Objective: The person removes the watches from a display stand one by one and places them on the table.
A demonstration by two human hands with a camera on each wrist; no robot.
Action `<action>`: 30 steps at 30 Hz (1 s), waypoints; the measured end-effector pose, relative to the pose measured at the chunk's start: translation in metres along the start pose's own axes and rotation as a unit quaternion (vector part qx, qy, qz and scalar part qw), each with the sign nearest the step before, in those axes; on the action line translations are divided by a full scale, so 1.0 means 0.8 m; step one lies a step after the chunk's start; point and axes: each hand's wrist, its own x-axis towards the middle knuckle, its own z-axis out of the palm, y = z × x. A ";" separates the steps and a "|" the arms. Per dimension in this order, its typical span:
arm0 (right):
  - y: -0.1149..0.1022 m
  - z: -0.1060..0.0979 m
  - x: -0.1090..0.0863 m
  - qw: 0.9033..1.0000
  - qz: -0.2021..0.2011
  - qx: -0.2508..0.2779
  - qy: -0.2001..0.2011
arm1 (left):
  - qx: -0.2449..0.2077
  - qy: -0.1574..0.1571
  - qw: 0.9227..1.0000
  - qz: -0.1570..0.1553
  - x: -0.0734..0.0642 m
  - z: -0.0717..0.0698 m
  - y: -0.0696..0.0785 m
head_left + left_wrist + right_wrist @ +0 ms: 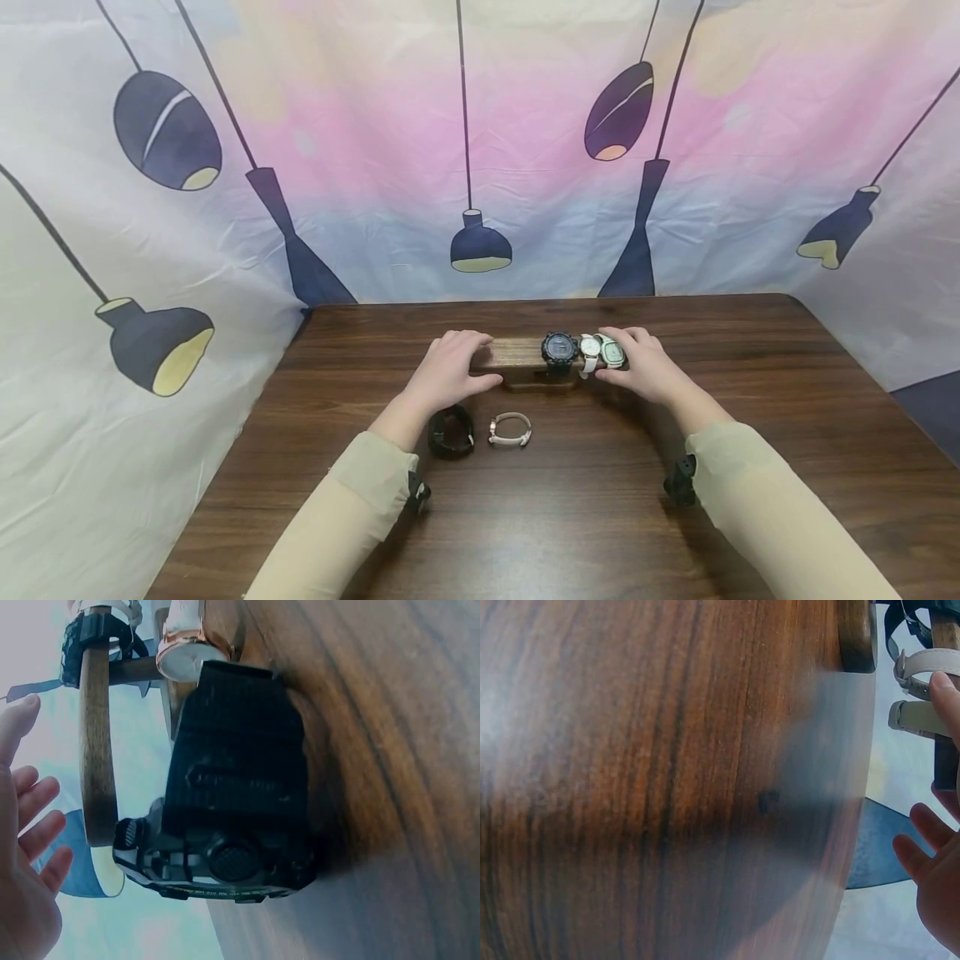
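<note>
A wooden watch stand [510,353] carries a chunky black watch [558,347], a white-strapped watch [590,346] and a pale green watch [612,353] at its right end. My right hand [647,367] holds the green watch, thumb in front and fingers behind; the right wrist view has its pale strap [919,717] beside the thumb. At the bar's left end, my left hand [447,367] has fingers spread. Per the left wrist view, those fingers [46,829] stand apart from the bar [97,750].
On the table before the stand lie a second black watch [452,454], close by my left wrist, and a pale-strapped watch with a rose-gold case [510,442]. The brown wooden table [570,517] ends at a printed cloth backdrop [405,250]. Each wrist wears a small black camera [681,481].
</note>
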 end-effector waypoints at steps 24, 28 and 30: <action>0.000 0.003 -0.002 1.000 -0.010 0.005 0.008 | -0.068 -0.033 0.997 -0.019 0.025 0.013 -0.022; 0.000 0.001 -0.001 1.000 -0.004 0.001 0.000 | -0.075 -0.040 0.996 -0.027 0.028 0.014 -0.022; 0.001 0.000 -0.001 1.000 -0.004 -0.001 -0.001 | -0.078 -0.043 0.996 -0.031 0.029 0.015 -0.023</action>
